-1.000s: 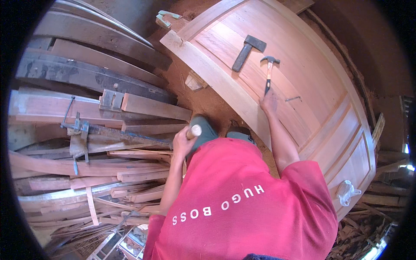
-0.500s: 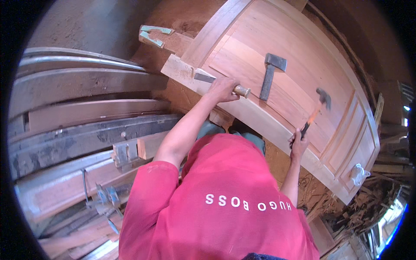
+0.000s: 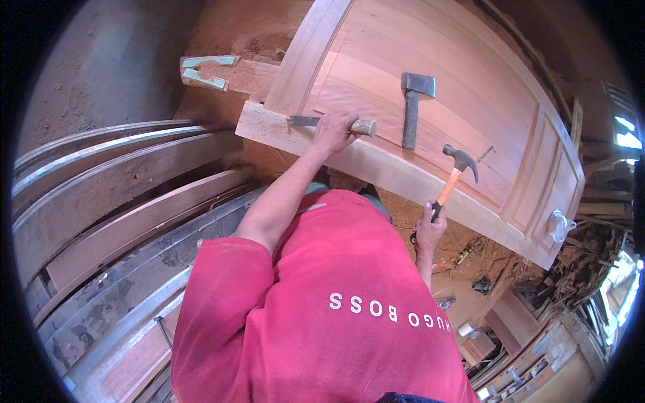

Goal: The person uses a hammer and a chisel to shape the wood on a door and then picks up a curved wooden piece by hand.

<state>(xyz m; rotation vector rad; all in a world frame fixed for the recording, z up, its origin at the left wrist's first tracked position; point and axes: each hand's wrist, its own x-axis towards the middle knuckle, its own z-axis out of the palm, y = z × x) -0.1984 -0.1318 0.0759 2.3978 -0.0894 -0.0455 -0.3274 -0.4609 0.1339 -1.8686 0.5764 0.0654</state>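
Observation:
A wooden panel door (image 3: 484, 87) lies flat in front of me. My left hand (image 3: 332, 134) is wrapped round a chisel (image 3: 363, 127) with a pale handle, held low over the near edge rail at its left end. The dark blade (image 3: 304, 121) points left, its tip at or close to the wood; contact is hard to tell. My right hand (image 3: 431, 228) grips the black part of a claw hammer's handle, just off the door's near edge. The hammer (image 3: 452, 181) has an orange neck, and its head is raised near the door, right of the chisel.
A hatchet (image 3: 410, 111) with a dark handle rests on the door panel. A thin, dark, nail-like piece (image 3: 487, 154) lies right of it. Clear plastic (image 3: 557, 226) sits at the right end. Long boards (image 3: 127, 174) are stacked left; wood scraps (image 3: 584, 282) pile at right.
The hammer has swung left and nearer to me, away from the right side of the panel. The chisel lies a little more level, its tip slightly farther left. My view has shifted.

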